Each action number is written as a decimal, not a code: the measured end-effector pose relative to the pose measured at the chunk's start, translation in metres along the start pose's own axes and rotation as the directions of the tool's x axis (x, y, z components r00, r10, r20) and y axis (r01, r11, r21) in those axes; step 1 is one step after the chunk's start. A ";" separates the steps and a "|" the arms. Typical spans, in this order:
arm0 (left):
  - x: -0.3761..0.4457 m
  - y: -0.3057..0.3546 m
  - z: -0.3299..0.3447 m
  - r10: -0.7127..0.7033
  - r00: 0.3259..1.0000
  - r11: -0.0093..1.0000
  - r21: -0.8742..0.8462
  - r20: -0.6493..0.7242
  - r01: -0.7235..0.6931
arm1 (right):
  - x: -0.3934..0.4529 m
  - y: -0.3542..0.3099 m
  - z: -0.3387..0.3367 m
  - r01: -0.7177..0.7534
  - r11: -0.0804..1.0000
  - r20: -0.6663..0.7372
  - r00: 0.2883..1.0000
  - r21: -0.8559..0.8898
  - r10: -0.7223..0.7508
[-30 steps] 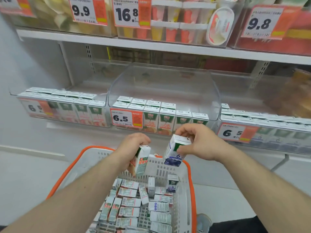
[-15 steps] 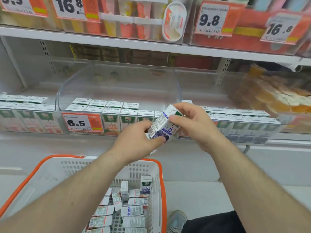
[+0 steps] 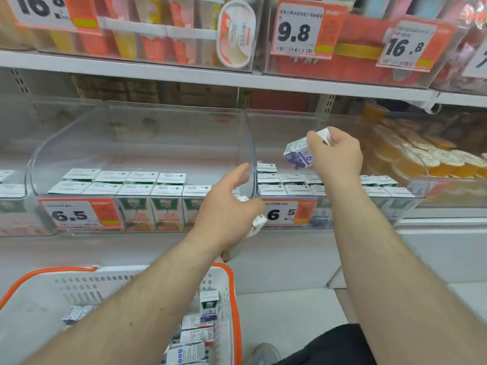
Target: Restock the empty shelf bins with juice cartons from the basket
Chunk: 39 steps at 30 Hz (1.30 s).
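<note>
My right hand (image 3: 336, 156) pinches a small blueberry juice carton (image 3: 300, 155) by its top. It seems light and stiff. My left hand (image 3: 229, 209) holds another carton (image 3: 257, 225).

White shelf (image 3: 290, 241) under clear carton bins (image 3: 137, 143)

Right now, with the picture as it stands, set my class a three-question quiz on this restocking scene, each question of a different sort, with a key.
1. True or false: the right hand holds a blueberry carton above the right bin.
2. Which price shows on the middle bin's tag? A 9.8; B 6.5; C 16.8.
3. Fill in: the basket has an ______ rim.

Key: 1 true; 2 B; 3 orange.
</note>
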<state>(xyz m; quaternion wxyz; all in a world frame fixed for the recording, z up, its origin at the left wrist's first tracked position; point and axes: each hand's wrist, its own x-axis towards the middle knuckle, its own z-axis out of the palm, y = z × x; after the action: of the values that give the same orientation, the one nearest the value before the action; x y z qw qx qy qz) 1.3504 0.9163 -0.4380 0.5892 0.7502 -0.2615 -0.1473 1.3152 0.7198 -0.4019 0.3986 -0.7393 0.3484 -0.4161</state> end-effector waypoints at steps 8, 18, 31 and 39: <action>0.015 0.007 0.005 -0.169 0.982 0.957 -0.226 0.081 0.183 | 0.012 0.012 0.028 0.178 0.764 0.311 0.950 -0.620 0.031; 0.015 0.008 0.002 -0.170 0.976 0.953 -0.231 0.135 0.198 | 0.014 0.004 0.043 0.239 0.661 0.461 0.868 -0.711 0.183; -0.006 0.006 -0.028 -0.243 0.970 0.907 -0.359 -0.021 0.219 | -0.005 -0.006 0.040 0.184 0.620 0.357 0.919 -0.763 0.166; -0.032 0.001 -0.058 -0.514 0.858 0.675 -0.624 -0.014 0.395 | -0.095 -0.073 0.029 0.456 0.890 0.355 0.830 0.012 -0.430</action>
<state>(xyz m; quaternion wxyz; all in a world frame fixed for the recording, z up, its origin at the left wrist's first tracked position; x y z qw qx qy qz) 1.3544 0.9809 -0.4245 0.7618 0.5755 0.0515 -0.2931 1.3149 0.8412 -0.3798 0.3190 -0.8755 0.1064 -0.3468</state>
